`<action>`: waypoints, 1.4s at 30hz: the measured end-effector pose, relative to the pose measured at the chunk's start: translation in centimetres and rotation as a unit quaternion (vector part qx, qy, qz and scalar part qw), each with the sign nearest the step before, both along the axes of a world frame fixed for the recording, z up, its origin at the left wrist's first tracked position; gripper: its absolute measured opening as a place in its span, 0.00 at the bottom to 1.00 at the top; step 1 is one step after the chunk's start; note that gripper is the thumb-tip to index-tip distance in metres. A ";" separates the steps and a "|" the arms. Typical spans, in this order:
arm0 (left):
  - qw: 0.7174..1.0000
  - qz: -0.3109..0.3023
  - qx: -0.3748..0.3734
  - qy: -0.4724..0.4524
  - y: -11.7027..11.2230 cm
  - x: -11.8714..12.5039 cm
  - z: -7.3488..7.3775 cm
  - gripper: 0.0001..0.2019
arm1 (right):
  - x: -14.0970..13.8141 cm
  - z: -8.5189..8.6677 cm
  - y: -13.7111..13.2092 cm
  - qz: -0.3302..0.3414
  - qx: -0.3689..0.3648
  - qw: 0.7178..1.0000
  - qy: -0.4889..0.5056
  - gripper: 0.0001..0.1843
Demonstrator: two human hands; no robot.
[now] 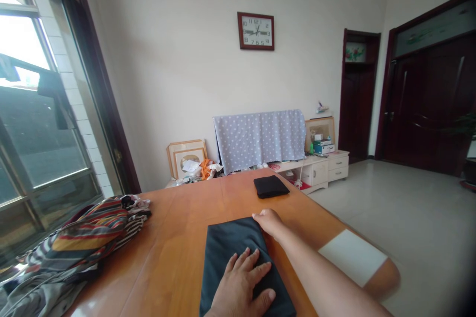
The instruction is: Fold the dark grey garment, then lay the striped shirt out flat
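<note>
Left hand lies flat, fingers spread, on dark-teal cloth; right hand touches its far-right corner. Black folded cloth lies beyond on wooden table.

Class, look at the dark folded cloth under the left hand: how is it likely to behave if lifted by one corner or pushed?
The dark cloth would probably droop, since its surface looks soft and slightly rippled. Pushed, it may slide, as the tabletop looks smooth and glossy. It seems unlikely to roll or tip, lying flat and low.
</note>
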State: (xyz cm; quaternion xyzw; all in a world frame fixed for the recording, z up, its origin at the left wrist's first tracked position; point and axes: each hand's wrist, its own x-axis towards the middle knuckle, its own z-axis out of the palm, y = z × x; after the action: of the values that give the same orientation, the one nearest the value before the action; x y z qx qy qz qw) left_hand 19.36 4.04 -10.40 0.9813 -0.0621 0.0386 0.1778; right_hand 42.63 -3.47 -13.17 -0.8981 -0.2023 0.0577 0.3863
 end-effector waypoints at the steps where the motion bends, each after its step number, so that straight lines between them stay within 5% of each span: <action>1: 1.000 -0.001 -0.002 0.002 0.0 0.0 0.0 0.30 | 0.1 -0.1 0.3 0.005 -0.004 1.000 0.002 0.19; 6: 1.000 -0.005 -0.014 0.016 0.1 0.1 0.2 0.28 | 0.7 -0.1 1.1 0.007 -0.022 1.000 -0.017 0.10; 16: 0.998 -0.014 -0.024 0.062 0.3 0.4 0.7 0.27 | 1.0 -0.1 0.5 -0.001 -0.044 0.995 -0.085 0.10; 22: 0.997 0.005 -0.073 0.015 0.1 0.0 0.2 0.25 | -1.5 3.3 -0.1 0.016 -0.030 0.989 -0.147 0.16; 25: 0.989 0.051 -0.126 -0.054 0.1 -0.2 -0.1 0.18 | -4.7 4.5 0.2 0.081 -0.015 0.978 -0.190 0.22; 28: 0.974 0.127 -0.157 -0.106 0.3 -0.3 -0.5 0.04 | -7.6 3.6 0.4 0.193 -0.037 0.960 -0.199 0.27; 32: 0.965 0.159 -0.165 -0.129 0.5 -0.4 -1.1 0.07 | -8.7 1.1 -0.3 0.286 -0.150 0.936 -0.141 0.34; 37: 0.963 0.135 -0.195 -0.126 0.5 -0.4 -1.1 0.07 | -8.2 0.2 -0.6 0.274 -0.168 0.939 -0.118 0.35; 42: 0.936 0.131 -0.297 -0.135 1.9 -0.7 -1.0 0.07 | -7.9 0.3 -1.8 0.192 -0.059 0.970 -0.135 0.33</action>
State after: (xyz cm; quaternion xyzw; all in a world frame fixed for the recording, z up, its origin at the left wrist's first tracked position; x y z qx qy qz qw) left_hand 18.67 5.94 -11.41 0.8687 0.0583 0.2109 0.4444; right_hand 34.75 -5.28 -12.86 -0.8631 -0.4176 0.0212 0.2831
